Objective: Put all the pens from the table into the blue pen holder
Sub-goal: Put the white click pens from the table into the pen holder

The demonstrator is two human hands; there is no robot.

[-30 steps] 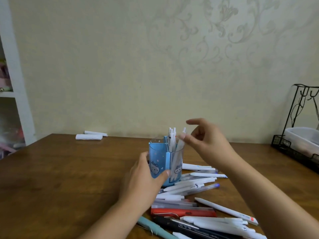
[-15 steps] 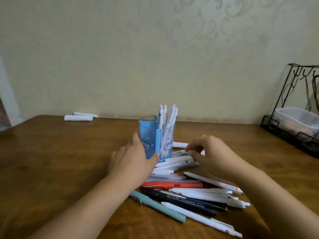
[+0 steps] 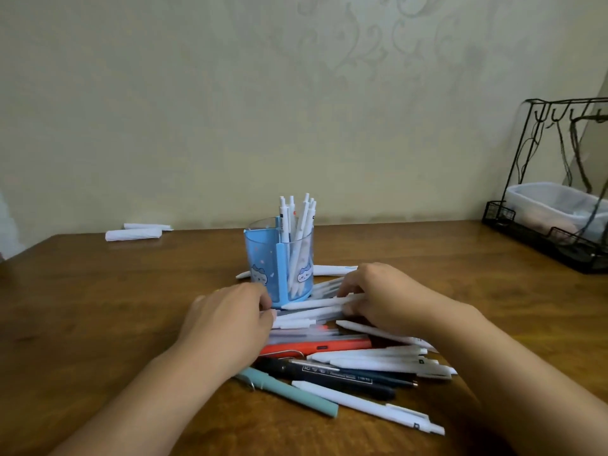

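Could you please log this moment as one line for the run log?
phase: picking | right hand: gripping white pen | left hand: beside holder, grip unclear | holder: several white pens | table: many pens left

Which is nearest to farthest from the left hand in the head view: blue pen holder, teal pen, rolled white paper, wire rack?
From the left hand:
1. Blue pen holder, just beyond the fingertips.
2. Teal pen, near side, by the forearm.
3. Rolled white paper, far left.
4. Wire rack, far right.
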